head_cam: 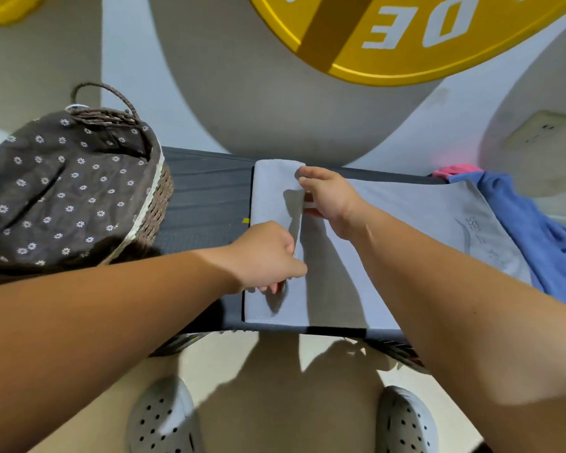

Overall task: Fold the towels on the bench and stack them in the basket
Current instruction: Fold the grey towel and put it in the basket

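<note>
A pale grey towel (406, 220) lies spread along the dark bench (206, 197), its left end turned over into a folded flap. My left hand (268, 256) pinches the near part of that flap's edge. My right hand (327, 197) pinches the same edge farther back. A printed logo shows near the towel's right end. A wicker basket (151, 217) with a brown flowered cloth lining stands on the bench at the left, with no towel visible inside. A blue towel (530, 230) lies crumpled at the bench's right end, with a bit of pink cloth (455, 170) behind it.
Behind the bench rises a wall with a large yellow round sign (406, 44). A wall socket (539, 129) is at the right. My two feet in white perforated clogs (164, 420) stand on the pale floor in front of the bench.
</note>
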